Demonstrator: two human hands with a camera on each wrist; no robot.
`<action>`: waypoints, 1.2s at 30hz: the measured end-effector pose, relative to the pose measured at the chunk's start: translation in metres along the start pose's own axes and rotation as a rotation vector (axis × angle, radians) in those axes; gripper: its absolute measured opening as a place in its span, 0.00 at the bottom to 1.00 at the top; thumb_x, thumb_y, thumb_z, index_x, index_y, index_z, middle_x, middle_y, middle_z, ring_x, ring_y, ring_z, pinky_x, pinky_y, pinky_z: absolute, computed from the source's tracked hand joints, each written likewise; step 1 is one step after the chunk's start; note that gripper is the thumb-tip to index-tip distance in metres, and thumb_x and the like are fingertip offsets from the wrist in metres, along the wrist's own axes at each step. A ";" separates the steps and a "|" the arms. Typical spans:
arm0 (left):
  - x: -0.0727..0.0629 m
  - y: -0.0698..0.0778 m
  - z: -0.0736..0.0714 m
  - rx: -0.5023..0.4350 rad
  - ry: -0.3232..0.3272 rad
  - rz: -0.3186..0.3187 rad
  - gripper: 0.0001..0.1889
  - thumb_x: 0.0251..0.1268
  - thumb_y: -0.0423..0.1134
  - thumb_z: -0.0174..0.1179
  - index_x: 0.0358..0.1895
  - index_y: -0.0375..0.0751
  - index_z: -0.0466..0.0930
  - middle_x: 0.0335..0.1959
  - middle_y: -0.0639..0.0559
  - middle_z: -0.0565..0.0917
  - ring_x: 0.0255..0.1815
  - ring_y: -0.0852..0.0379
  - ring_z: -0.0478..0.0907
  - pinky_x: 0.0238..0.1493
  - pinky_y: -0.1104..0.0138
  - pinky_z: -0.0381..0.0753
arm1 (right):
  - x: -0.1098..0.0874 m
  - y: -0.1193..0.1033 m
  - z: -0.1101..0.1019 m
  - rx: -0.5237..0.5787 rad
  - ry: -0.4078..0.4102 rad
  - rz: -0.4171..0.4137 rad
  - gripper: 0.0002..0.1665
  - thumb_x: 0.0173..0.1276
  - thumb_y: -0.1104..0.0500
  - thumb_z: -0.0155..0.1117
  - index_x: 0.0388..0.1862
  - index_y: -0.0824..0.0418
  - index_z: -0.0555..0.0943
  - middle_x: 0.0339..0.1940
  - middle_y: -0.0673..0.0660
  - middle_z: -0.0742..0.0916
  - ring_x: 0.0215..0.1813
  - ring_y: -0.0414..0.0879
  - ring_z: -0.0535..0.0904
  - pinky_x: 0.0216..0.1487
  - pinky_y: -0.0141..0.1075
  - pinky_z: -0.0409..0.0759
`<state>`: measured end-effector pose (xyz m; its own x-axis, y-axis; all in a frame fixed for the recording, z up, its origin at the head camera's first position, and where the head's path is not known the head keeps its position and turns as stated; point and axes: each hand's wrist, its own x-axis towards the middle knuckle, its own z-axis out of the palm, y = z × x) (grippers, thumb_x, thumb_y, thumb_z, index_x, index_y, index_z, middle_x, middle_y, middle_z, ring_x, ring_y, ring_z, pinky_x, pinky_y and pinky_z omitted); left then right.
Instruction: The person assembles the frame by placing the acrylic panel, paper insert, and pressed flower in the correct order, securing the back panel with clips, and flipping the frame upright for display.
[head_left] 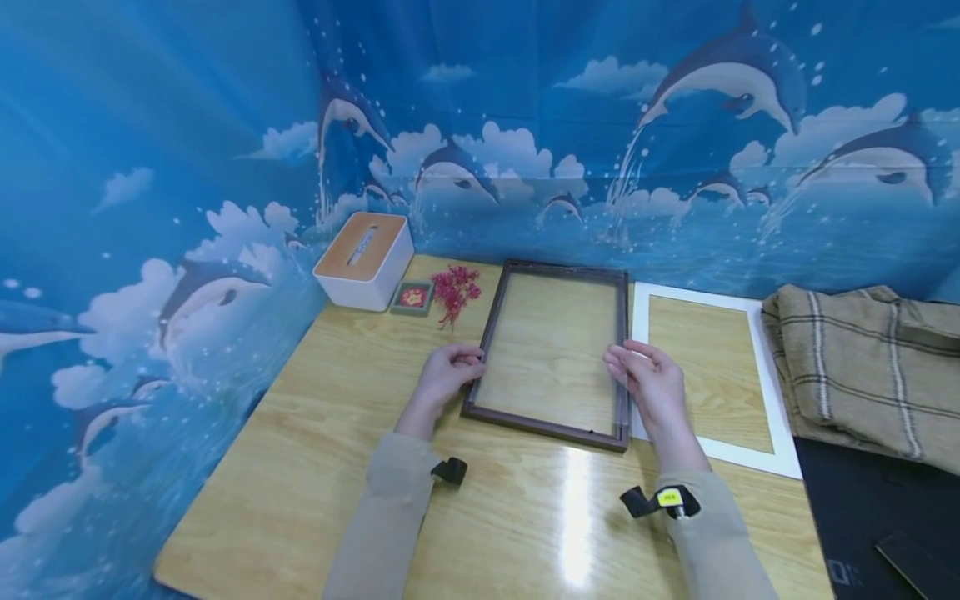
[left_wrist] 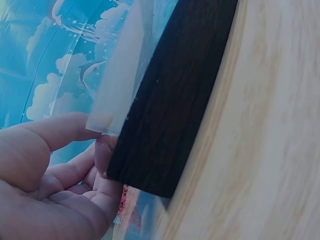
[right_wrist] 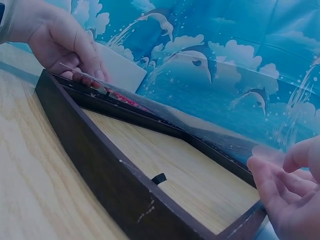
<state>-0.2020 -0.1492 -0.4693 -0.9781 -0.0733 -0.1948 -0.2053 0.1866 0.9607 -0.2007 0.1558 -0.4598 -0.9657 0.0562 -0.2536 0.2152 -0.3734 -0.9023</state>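
A dark brown picture frame (head_left: 543, 428) lies flat on the wooden table, wood showing through its opening. Over it is a thin clear sheet (right_wrist: 175, 107), tilted and partly above the rim in the right wrist view. My left hand (head_left: 444, 377) pinches the sheet's edge by the frame's left side; the left wrist view shows the sheet's corner (left_wrist: 112, 107) between thumb and fingers. My right hand (head_left: 654, 390) pinches the opposite edge above the frame's right side. A small black tab (right_wrist: 159, 178) sticks out from the frame's inner wall.
A white mat border (head_left: 776, 417) lies right of the frame. Further right is a folded plaid cloth (head_left: 847, 358) above a black surface (head_left: 862, 508). At the back left stand a tissue box (head_left: 367, 250), a small green dish (head_left: 399, 307) and pink dried flowers (head_left: 454, 292).
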 end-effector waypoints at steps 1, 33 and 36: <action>0.000 0.000 0.000 0.000 -0.001 0.001 0.16 0.51 0.24 0.66 0.47 0.31 0.81 0.34 0.46 0.81 0.33 0.57 0.76 0.37 0.69 0.79 | 0.000 0.000 0.000 0.000 0.001 0.000 0.28 0.72 0.66 0.54 0.67 0.74 0.60 0.41 0.54 0.87 0.46 0.44 0.84 0.51 0.33 0.78; 0.000 -0.003 0.000 0.004 0.051 -0.019 0.21 0.48 0.22 0.68 0.50 0.30 0.79 0.35 0.45 0.79 0.32 0.59 0.73 0.33 0.73 0.77 | -0.002 0.004 -0.008 -0.864 0.096 -0.150 0.22 0.68 0.59 0.59 0.60 0.64 0.76 0.42 0.57 0.80 0.41 0.43 0.73 0.35 0.25 0.72; 0.001 -0.004 0.000 0.010 0.047 -0.028 0.21 0.49 0.23 0.68 0.50 0.31 0.79 0.36 0.45 0.79 0.33 0.58 0.74 0.34 0.72 0.77 | -0.002 0.005 -0.008 -0.896 0.089 -0.188 0.21 0.68 0.60 0.59 0.59 0.66 0.77 0.42 0.58 0.81 0.41 0.44 0.73 0.36 0.26 0.72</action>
<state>-0.2018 -0.1502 -0.4730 -0.9694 -0.1243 -0.2116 -0.2329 0.1938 0.9530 -0.1964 0.1614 -0.4671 -0.9894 0.1279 -0.0681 0.1241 0.5043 -0.8545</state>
